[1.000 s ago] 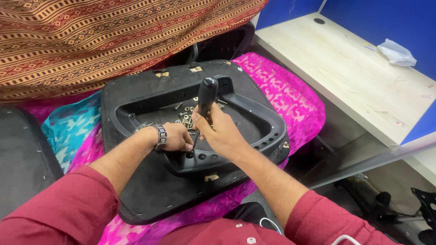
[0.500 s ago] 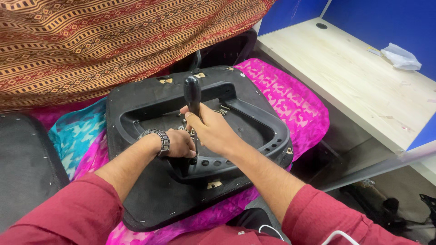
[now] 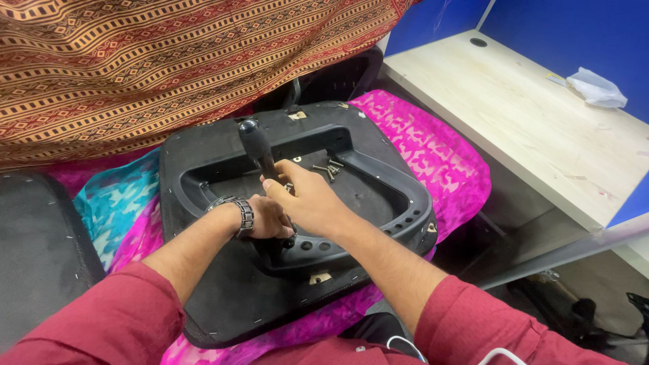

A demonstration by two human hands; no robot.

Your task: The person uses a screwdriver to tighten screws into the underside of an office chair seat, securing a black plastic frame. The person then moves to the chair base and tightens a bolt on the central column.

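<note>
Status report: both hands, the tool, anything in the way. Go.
Right hand gripping black-handled tool, handle tilted up-left. Left hand low beside the shaft, on the black chair-seat underside. Loose screws lie in the recess just beyond the hands.

Bright, even indoor light fills the view, with no harsh glare. The pale wooden tabletop [image 3: 534, 122] at upper right is the brightest area and looks slightly washed out. The black plastic seat base [image 3: 223, 297] shows soft, dull highlights along its raised rim, and its recess lies in mild shadow. Soft shadows fall beneath the hands [image 3: 284, 209] and forearms. The area under the tabletop at lower right is dim, with detail hard to make out. Focus is sharp across the centre; the patterned cloth [image 3: 169, 61] reads crisply. Straight edges bend slightly toward the frame borders.
</note>
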